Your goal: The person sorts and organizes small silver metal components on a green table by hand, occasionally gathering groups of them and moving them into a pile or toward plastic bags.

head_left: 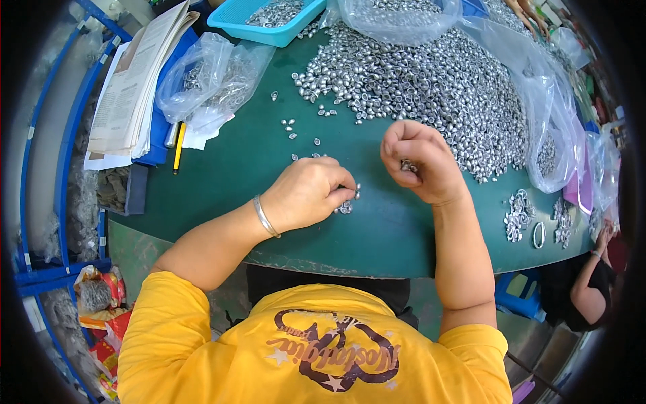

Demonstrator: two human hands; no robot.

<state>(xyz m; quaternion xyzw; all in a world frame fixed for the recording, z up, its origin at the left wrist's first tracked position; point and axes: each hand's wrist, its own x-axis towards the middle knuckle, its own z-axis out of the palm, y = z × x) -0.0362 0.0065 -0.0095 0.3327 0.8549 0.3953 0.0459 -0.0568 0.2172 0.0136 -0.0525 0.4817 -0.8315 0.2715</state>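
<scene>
Big curly letters cross the yellow shirt (235,367); printed papers (131,94) lie at the left. The left hand (304,190) bends down at the green table (202,178), its thumb and finger close by small silver pieces (345,208); I can't tell if they pinch 1. The right hand (426,159) curls its fingers around silver bits (407,165), near a big silver pile (417,81).

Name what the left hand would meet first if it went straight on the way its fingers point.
The left hand would likely meet the small silver pieces just ahead of it on the table; whether it already touches them is unclear.
</scene>
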